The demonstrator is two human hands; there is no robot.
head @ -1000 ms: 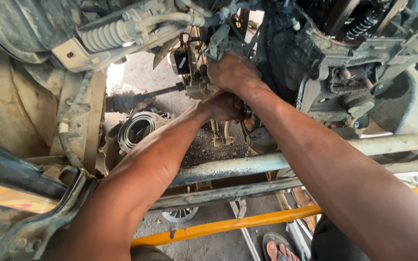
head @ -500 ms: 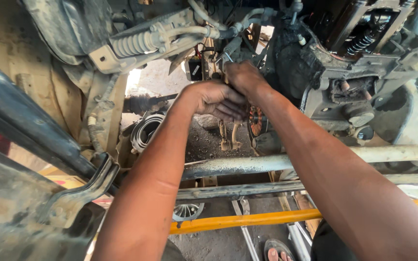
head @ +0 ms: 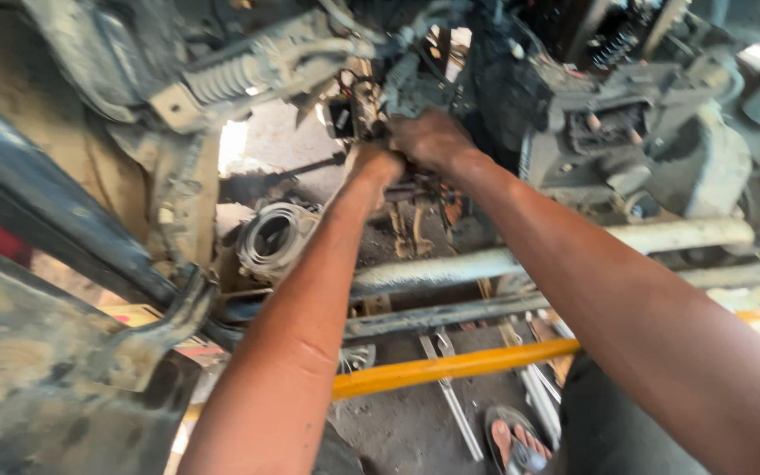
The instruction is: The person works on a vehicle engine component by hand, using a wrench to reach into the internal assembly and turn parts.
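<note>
Under a raised vehicle, grimy chassis parts fill the view, with a coil spring (head: pixel 230 75) at upper left, a grey crossbar (head: pixel 573 246) and a yellow bar (head: pixel 450 365) running left to right below my arms, and a sandalled foot (head: pixel 516 444) on the floor. I have both hands on a small dark fitting (head: pixel 402 189) at centre, directly beneath the engine block (head: pixel 626 132). My left hand (head: pixel 371 167) sits just left of it and my right hand (head: pixel 433 141) just above; both sets of fingers are curled closed around it, though blur hides the exact grip.
</note>
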